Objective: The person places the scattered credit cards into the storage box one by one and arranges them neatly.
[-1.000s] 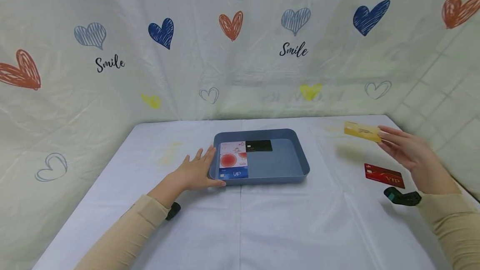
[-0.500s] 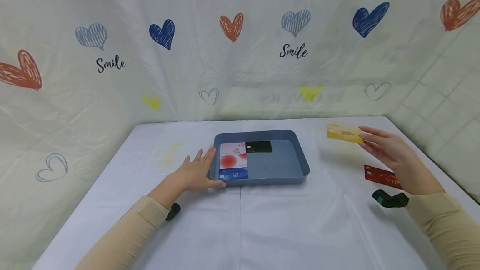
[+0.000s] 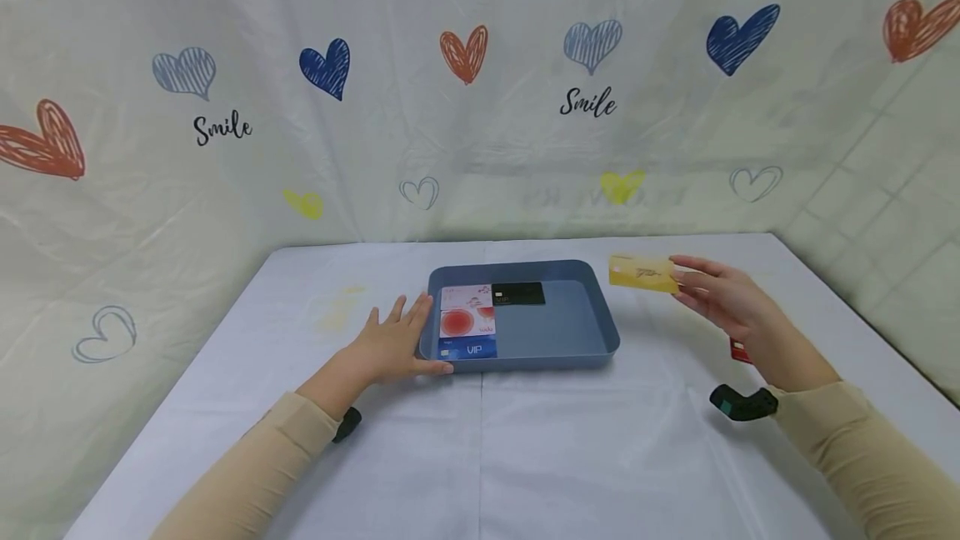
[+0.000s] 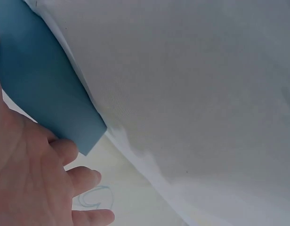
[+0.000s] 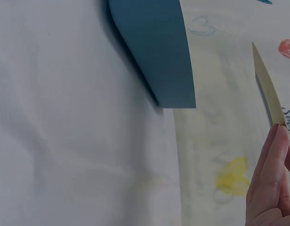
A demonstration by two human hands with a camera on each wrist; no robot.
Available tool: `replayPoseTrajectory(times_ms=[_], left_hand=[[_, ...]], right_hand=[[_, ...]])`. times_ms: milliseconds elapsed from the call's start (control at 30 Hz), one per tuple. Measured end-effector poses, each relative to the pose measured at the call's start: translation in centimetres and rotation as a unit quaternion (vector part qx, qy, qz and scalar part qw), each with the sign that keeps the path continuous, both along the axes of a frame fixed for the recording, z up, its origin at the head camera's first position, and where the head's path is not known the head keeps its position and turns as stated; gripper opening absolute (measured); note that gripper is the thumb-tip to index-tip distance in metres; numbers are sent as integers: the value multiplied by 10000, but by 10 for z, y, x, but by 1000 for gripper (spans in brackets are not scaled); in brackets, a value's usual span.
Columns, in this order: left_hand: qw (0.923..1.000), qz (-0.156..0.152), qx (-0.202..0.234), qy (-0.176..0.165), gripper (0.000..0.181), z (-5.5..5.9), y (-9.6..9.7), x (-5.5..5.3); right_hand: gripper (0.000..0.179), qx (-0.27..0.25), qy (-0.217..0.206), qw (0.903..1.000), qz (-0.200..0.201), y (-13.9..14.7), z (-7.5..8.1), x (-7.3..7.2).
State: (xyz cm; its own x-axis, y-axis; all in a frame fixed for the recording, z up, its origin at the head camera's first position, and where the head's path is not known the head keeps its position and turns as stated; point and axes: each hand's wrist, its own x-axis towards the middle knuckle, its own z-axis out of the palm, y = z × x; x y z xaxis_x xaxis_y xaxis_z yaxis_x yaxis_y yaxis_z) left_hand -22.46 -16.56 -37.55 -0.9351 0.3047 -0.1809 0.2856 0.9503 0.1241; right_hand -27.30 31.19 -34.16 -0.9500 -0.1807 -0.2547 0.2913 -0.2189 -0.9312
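Observation:
A blue-grey tray [image 3: 555,323] stands at the middle of the table. My left hand [image 3: 388,347] rests against its left side with the fingers spread and straight. On the tray's left part lie a pink card [image 3: 465,297], a white card with red circles [image 3: 467,322] and a blue VIP card [image 3: 467,347]; a black VIP card [image 3: 517,293] lies to their right. My right hand [image 3: 720,297] pinches a yellow card [image 3: 641,272] by its right end, raised above the table just right of the tray. In the right wrist view the yellow card [image 5: 267,87] shows nearly edge-on.
A red card [image 3: 739,351] lies on the white-covered table [image 3: 570,448], mostly hidden behind my right forearm. A white curtain [image 3: 517,140] printed with hearts hangs behind the table. Each wrist wears a dark device; the right device [image 3: 742,403] shows more fully.
My right hand has carried the yellow card leftward to near the tray's right side. Its forearm now covers most of the red card. The left hand and tray stay put.

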Motion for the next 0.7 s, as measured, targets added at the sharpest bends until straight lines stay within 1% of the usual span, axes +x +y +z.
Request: replayPoseTrajectory(times_ms=[133, 300, 467, 600, 700], left_hand=[[10000, -23, -61, 24, 121, 0, 1, 0], [9999, -45, -79, 59, 120, -1, 0, 0], [10000, -55, -54, 58, 121, -1, 0, 0], [10000, -56, -43, 65, 121, -2, -1, -1], [9999, -60, -48, 71, 121, -3, -1, -2]], right_hand=[[21, 78, 47, 9999, 121, -12, -3, 2], [21, 52, 67, 9996, 262, -26, -8, 1], [18, 206, 126, 9987, 442, -40, -10, 1], [24, 341, 158, 9979, 528, -52, -12, 2], [25, 376, 160, 9975, 584, -61, -14, 2]])
